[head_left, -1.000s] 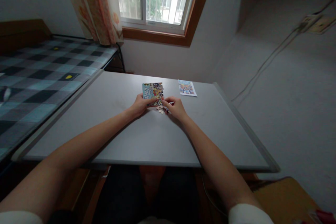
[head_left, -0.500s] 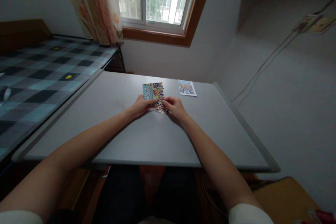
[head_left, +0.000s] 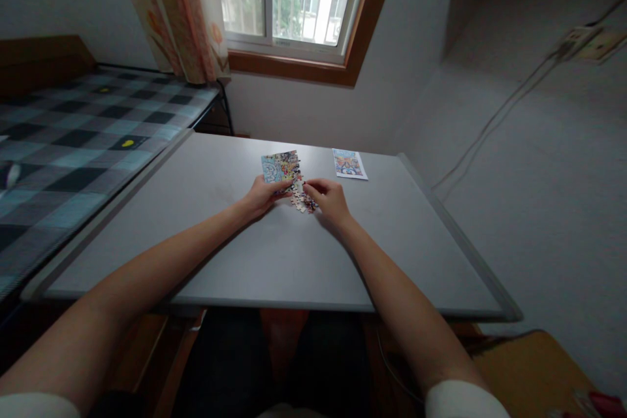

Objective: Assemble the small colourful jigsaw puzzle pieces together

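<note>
A partly assembled colourful jigsaw puzzle (head_left: 279, 166) lies on the grey table (head_left: 235, 235), tilted slightly. My left hand (head_left: 262, 195) grips its near edge with fingers closed on it. A small heap of loose puzzle pieces (head_left: 302, 200) sits just right of the puzzle. My right hand (head_left: 329, 199) rests beside the heap with fingertips pinched at the loose pieces; what it pinches is too small to make out.
A small printed picture card (head_left: 349, 164) lies at the table's far right. A bed with a checked cover (head_left: 73, 137) borders the table on the left. A window and curtain (head_left: 191, 19) stand behind; a wall runs along the right.
The assembled puzzle has shifted left and rotated a little under my left hand, opening a gap to the loose pieces. My right hand stays by the heap.
</note>
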Available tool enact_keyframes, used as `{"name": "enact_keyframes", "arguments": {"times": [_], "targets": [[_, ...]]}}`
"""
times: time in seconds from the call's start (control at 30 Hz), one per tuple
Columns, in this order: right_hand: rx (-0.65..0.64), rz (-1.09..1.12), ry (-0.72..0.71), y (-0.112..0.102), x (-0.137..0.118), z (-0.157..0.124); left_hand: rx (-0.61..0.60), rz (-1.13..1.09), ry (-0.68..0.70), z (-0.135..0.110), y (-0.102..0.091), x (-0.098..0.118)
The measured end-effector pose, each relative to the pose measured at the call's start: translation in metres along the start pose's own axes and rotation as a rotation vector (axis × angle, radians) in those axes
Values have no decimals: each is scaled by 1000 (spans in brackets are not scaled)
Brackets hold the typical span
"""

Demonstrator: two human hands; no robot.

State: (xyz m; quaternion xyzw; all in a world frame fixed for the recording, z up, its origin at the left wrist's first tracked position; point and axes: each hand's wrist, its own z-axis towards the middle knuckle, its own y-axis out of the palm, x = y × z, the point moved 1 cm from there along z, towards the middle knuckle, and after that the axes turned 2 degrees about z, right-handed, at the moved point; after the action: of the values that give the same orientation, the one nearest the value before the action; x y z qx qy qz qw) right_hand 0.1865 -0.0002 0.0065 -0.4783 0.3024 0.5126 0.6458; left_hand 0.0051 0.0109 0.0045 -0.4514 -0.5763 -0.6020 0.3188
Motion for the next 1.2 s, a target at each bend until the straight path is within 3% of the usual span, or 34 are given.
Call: {"name": "enact_keyframes", "arguments": {"times": [0.17,0.37,0.53,0.87,1.2], "targets": [[3,-115,38,-1,6,2,-10,48,8,1,0,-3],[-45,-36,27,2,3,2,-82,180,68,1,0,-10],[-84,23,87,4,5,2,-45,230,152,2,-2,-11],[-148,347,266,4,-1,3,-97,64,57,-1,3,-7],[-145,385,272,3,-2,2,-119,41,57,-1,4,-8]]}}
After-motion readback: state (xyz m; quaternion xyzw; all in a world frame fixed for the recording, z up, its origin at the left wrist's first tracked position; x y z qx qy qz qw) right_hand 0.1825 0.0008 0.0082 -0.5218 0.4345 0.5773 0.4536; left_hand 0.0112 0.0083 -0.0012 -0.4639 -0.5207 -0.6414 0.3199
